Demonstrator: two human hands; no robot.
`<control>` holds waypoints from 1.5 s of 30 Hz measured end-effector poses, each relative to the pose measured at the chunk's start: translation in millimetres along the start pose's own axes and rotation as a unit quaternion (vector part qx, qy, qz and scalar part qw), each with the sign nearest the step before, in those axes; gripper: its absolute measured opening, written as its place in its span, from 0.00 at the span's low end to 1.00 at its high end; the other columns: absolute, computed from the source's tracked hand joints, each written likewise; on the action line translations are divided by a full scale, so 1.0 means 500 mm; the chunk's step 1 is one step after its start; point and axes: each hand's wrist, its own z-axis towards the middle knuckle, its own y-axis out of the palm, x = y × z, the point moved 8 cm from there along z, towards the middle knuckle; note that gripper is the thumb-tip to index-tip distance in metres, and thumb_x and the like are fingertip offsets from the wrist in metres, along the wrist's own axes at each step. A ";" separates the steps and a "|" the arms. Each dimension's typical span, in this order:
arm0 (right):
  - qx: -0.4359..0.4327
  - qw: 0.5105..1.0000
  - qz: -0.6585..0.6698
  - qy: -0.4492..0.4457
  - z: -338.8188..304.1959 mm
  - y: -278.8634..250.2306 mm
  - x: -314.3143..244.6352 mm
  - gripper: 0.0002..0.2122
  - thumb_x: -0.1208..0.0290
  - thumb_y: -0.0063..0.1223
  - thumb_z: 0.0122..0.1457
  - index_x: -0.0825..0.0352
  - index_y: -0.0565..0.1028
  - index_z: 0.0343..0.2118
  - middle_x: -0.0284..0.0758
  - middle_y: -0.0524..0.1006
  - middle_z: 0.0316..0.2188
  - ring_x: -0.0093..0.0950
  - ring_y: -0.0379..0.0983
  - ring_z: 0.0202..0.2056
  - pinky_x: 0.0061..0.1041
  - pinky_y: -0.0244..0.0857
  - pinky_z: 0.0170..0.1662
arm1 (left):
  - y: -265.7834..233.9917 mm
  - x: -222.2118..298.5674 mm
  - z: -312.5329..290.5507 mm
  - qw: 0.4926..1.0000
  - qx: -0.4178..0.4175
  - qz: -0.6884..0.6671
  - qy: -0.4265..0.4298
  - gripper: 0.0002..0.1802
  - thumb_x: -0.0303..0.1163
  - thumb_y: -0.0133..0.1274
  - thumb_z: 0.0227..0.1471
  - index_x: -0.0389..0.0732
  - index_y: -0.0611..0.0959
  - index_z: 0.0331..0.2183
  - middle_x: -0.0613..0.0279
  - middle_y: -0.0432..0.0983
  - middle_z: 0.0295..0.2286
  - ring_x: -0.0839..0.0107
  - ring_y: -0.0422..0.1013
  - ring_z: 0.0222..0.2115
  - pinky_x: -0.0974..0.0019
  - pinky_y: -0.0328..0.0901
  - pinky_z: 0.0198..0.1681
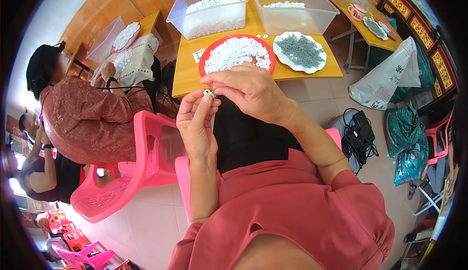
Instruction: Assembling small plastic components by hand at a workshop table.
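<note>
Just above my lap, my left hand pinches a small white ring-shaped plastic piece between thumb and fingertips. My right hand is closed in a pinch right beside that piece; whatever its fingertips hold is too small to make out. Beyond my hands, a red round tray on the yellow table carries a heap of similar white pieces. To its right lies a white scalloped plate full of small grey pieces.
Two clear plastic bins with white pieces stand at the table's back. A person sits at the left on a pink chair. Black cables, a white sack and green bags lie at the right.
</note>
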 end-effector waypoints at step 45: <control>-0.012 0.995 0.092 0.026 0.000 -0.002 0.015 0.13 0.79 0.57 0.60 0.64 0.77 0.48 0.33 0.82 0.30 0.33 0.80 0.34 0.32 0.72 0.38 | 0.005 -0.003 -0.001 1.000 -0.009 0.007 -0.002 0.09 0.21 0.60 0.59 0.35 0.82 0.43 0.58 0.84 0.35 0.74 0.80 0.32 0.75 0.74 0.39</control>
